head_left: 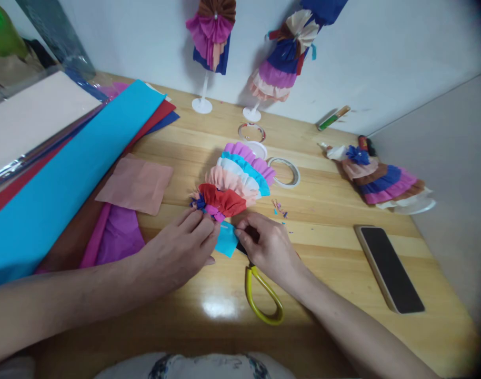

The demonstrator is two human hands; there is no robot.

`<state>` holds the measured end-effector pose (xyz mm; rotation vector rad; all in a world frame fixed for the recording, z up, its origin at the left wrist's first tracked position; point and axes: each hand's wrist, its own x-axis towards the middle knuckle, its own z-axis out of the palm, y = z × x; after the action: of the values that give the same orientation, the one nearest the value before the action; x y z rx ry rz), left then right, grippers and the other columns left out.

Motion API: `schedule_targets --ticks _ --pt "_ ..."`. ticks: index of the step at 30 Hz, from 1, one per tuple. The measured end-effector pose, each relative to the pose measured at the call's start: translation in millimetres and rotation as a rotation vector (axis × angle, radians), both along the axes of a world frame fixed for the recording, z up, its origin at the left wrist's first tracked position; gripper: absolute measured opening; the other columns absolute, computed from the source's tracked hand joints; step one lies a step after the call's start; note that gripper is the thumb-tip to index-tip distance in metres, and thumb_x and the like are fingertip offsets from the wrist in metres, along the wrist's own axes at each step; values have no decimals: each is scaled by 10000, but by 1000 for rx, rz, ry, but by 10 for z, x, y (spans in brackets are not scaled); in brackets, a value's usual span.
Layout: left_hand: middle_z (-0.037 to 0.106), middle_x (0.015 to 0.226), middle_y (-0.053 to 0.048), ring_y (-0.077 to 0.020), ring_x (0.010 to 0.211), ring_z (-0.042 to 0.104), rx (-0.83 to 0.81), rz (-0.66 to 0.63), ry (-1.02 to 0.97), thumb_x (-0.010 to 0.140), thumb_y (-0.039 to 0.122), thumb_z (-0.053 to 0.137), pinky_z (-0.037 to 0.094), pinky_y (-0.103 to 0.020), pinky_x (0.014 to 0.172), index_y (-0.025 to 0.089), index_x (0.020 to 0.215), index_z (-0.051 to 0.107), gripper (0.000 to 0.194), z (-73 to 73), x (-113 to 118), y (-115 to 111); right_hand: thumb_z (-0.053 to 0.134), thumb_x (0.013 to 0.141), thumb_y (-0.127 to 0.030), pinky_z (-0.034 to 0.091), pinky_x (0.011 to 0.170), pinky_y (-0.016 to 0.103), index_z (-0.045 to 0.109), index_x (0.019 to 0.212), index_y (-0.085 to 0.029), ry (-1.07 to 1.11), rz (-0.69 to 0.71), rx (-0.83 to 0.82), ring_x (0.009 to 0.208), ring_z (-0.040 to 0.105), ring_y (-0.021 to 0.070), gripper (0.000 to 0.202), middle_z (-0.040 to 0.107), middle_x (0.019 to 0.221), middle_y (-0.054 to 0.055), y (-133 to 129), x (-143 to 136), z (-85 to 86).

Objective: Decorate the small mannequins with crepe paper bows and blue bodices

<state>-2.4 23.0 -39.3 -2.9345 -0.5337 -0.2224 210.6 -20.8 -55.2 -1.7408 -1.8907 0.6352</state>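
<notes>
A small crepe-paper dress [240,173] with ruffled purple, blue, white, peach and red tiers lies mid-table. My left hand [185,239] is closed at its near end, fingertips against the magenta and dark blue paper bits [212,211]. Just below it is a small bright blue paper piece [226,239]. My right hand [270,247] pinches the right edge of that blue piece between thumb and forefinger. Under the right hand lies a pair of scissors with yellow handles [270,300], its blades mostly hidden.
Coloured paper sheets [86,173] pile up at the left, beside a peach square [136,184]. Tape rolls [286,172] sit behind the dress. Two dressed stands [203,105] [252,113] stand by the wall. Another paper dress [386,181] and a phone [390,268] lie right.
</notes>
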Motion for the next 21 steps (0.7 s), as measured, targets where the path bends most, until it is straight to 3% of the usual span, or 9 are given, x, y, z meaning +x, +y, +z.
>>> schedule_targets --ticks 4,8,11,21 --pt "625 1086 -161 -304 989 603 1 -5 -18 851 376 667 518 -441 924 1 1203 585 521 -6 -5 -4 534 872 -227 361 500 227 506 756 -208 218 -58 -116 503 502 107 121 543 579 -38 -4 -29 22" --pt "624 1108 -165 -304 991 603 14 0 -20 848 410 668 514 -440 927 6 1216 581 554 -14 -7 -6 562 880 -301 422 519 233 524 911 -210 496 -68 -203 546 544 113 103 584 665 -28 -23 -51 -27" --pt "624 1107 -164 -305 990 603 11 3 -13 834 422 684 517 -435 919 5 1214 585 573 -17 -2 -4 599 843 -271 443 549 244 541 999 -210 494 -84 -206 602 566 125 178 606 718 -15 -40 -52 -69" --pt "618 1118 -179 -303 1011 594 21 1 7 894 395 608 503 -446 922 -5 1240 555 531 -51 -8 -15 587 849 -224 456 556 233 582 948 -211 559 -98 -169 632 571 118 100 587 758 -8 -78 -88 -63"
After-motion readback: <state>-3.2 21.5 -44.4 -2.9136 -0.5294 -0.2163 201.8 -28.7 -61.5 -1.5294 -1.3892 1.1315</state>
